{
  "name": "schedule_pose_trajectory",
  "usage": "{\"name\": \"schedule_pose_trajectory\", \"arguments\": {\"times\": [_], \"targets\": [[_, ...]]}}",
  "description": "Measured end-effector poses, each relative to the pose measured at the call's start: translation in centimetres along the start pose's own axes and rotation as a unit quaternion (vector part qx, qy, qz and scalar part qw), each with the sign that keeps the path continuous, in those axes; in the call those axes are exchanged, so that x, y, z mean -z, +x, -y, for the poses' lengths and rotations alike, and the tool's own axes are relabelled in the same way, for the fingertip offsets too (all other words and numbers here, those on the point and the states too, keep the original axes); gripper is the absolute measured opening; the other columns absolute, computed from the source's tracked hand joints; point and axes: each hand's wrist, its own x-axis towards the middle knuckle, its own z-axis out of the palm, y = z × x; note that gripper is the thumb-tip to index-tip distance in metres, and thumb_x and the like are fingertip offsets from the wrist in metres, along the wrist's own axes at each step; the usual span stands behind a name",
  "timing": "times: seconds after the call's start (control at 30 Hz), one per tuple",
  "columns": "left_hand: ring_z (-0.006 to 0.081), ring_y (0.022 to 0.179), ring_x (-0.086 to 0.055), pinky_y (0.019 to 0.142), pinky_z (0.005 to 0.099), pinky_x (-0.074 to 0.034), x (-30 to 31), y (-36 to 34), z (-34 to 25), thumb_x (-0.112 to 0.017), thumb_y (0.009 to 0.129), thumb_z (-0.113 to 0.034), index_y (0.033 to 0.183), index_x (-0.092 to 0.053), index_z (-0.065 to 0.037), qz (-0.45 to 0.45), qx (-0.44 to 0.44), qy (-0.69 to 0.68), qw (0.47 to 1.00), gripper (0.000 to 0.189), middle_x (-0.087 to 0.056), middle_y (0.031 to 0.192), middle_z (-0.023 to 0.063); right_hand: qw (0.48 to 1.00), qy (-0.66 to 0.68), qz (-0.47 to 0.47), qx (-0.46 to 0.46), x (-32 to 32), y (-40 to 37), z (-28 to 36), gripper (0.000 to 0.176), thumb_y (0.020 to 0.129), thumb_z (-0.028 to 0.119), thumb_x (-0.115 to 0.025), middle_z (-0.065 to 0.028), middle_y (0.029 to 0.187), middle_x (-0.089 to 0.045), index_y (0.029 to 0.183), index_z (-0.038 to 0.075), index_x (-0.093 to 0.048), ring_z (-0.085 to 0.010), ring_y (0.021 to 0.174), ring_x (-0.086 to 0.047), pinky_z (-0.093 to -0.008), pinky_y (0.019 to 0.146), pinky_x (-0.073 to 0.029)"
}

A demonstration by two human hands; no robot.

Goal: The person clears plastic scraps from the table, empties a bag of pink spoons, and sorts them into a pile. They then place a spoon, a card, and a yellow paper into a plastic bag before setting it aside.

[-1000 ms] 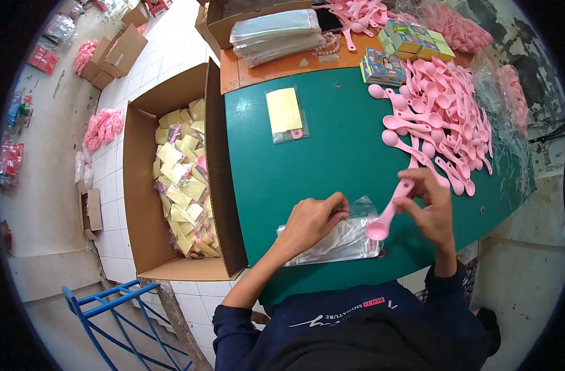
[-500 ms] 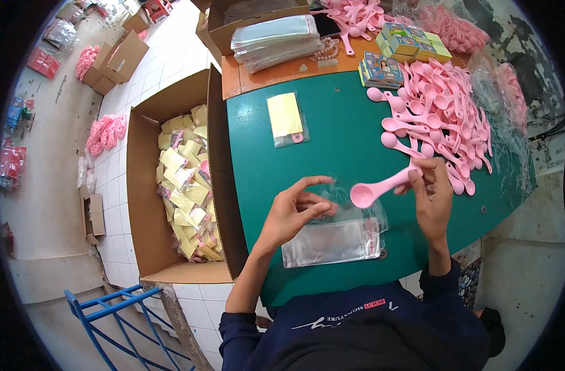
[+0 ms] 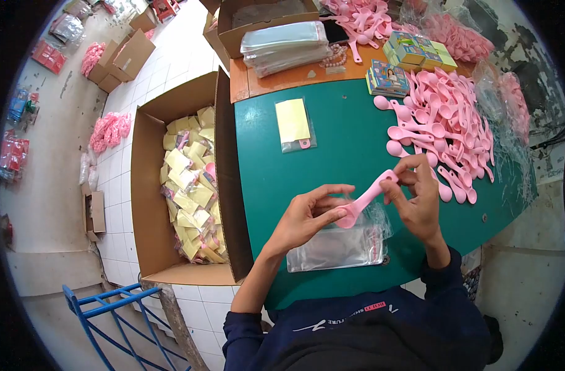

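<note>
A pink spoon point(image 3: 368, 199) slants between my two hands. My right hand point(image 3: 416, 196) pinches the end of its handle. At the bowl end, my left hand point(image 3: 313, 216) has its thumb against the bowl, with a clear plastic bag by its fingers, partly hidden. Just below lies a stack of clear bags point(image 3: 335, 250) on the green table point(image 3: 258, 179). A filled bag with a yellow card point(image 3: 293, 122) rests farther back. The heap of pink spoons point(image 3: 446, 117) is to the right of my right hand.
Left of the table stands a large cardboard box point(image 3: 148, 204) holding many filled bags. Small printed packs point(image 3: 387, 77) and a pile of clear bags point(image 3: 284, 43) sit at the back. A blue metal frame point(image 3: 103, 303) is at the lower left.
The spoon's bowl has moved left and down to my left hand's thumb and fingers. My right hand has tilted the handle up. The whole view has shifted slightly.
</note>
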Motion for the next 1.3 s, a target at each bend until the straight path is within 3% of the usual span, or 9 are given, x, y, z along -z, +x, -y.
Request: {"name": "schedule_pose_trajectory", "arguments": {"times": [0.23,0.37,0.47,0.53,0.67,0.73,0.93,1.03,1.3], "targets": [[0.0108,0.088,-0.06,0.069,0.0249,-0.048,1.3,1.6,0.2,-0.046,0.095,-0.025,0.116,-0.057,-0.002,0.011,-0.064,0.145,0.987,0.033,-0.067,0.093,0.0063,0.995,-0.005,-0.016,0.102,-1.0,2.7,0.2,0.016,0.085,0.013,-0.062,-0.0127,0.084,-0.062,0.09,0.002,-0.05,-0.015,0.067,-0.061,-0.0253,0.058,-0.046],[0.012,0.088,-0.061,0.069,0.0258,-0.048,0.8,1.3,-1.3,-0.041,0.097,-0.027,0.109,-0.06,0.0,-0.036,-0.085,0.067,0.993,0.036,-0.067,0.094,0.0075,0.929,-0.06,0.176,0.321,0.1,7.8,-0.5,0.026,0.091,0.027,-0.051,-0.01,0.094,-0.062,0.084,0.004,-0.061,-0.0195,0.073,-0.059,-0.0299,0.066,-0.047],[0.0182,0.091,-0.062,0.077,0.0292,-0.048,0.9,0.9,-1.8,-0.039,0.097,-0.031,0.106,-0.06,0.005,-0.044,-0.165,0.025,0.985,0.042,-0.066,0.096,0.0132,0.968,-0.03,0.182,0.173,2.8,13.9,-5.7,0.029,0.09,0.029,-0.051,-0.0098,0.103,-0.061,0.087,0.003,-0.064,-0.0214,0.08,-0.058,-0.0315,0.074,-0.046],[0.021,0.092,-0.062,0.081,0.0305,-0.049,1.2,0.3,-1.6,-0.038,0.097,-0.03,0.105,-0.06,0.005,-0.026,-0.206,0.027,0.978,0.043,-0.065,0.098,0.0149,0.957,-0.28,0.073,-0.013,7.5,20.1,-11.2,0.026,0.083,0.024,-0.059,-0.0157,0.097,-0.058,0.097,0.003,-0.064,-0.0239,0.08,-0.056,-0.0344,0.074,-0.045],[0.0214,0.094,-0.062,0.081,0.0311,-0.05,2.6,-0.8,-1.5,-0.038,0.097,-0.027,0.105,-0.061,0.003,0.007,-0.2,0.042,0.979,0.038,-0.065,0.101,0.014,0.888,-0.45,0.055,0.079,11.7,23.7,-20.4,0.031,0.073,0.02,-0.067,-0.0157,0.093,-0.051,0.097,0.002,-0.063,-0.0286,0.086,-0.053,-0.0366,0.078,-0.044],[0.019,0.091,-0.063,0.071,0.0259,-0.051,2.7,-0.7,-1.3,-0.038,0.097,-0.029,0.109,-0.059,0.002,0.0,-0.227,0.052,0.973,0.04,-0.065,0.101,0.0129,0.876,-0.477,0.077,0.008,11.1,23.6,-18.9,0.034,0.07,0.018,-0.069,-0.0152,0.105,-0.049,0.099,0.003,-0.061,-0.0337,0.1,-0.051,-0.0421,0.085,-0.043],[0.0177,0.087,-0.065,0.055,0.018,-0.048,2.7,-0.3,-1.2,-0.037,0.098,-0.028,0.116,-0.055,0.001,0.014,-0.105,0.015,0.994,0.038,-0.065,0.101,0.0113,0.862,-0.486,0.07,0.124,11.3,23.9,-19.8,0.049,0.066,0.021,-0.07,-0.0157,0.107,-0.052,0.111,0.007,-0.055,-0.0332,0.1,-0.049,-0.0427,0.087,-0.041],[0.0196,0.088,-0.064,0.062,0.0218,-0.052,2.7,-0.1,-1.2,-0.037,0.098,-0.027,0.115,-0.055,0.001,0.014,-0.097,0.014,0.995,0.038,-0.065,0.101,0.0135,0.829,-0.556,0.065,0.024,10.8,23.7,-17.3,0.053,0.065,0.023,-0.07,-0.0162,0.107,-0.054,0.113,0.006,-0.054,-0.034,0.101,-0.049,-0.0426,0.089,-0.04],[0.021,0.088,-0.064,0.077,0.0288,-0.054,2.2,-0.6,-2.0,-0.035,0.098,-0.024,0.114,-0.055,0.003,0.006,-0.068,-0.009,0.998,0.037,-0.063,0.099,0.0176,0.859,-0.494,0.08,0.11,12.2,24.2,-19.7,0.049,0.068,0.016,-0.066,-0.0188,0.101,-0.058,0.113,0.003,-0.053,-0.0367,0.099,-0.049,-0.0426,0.089,-0.039]]}}
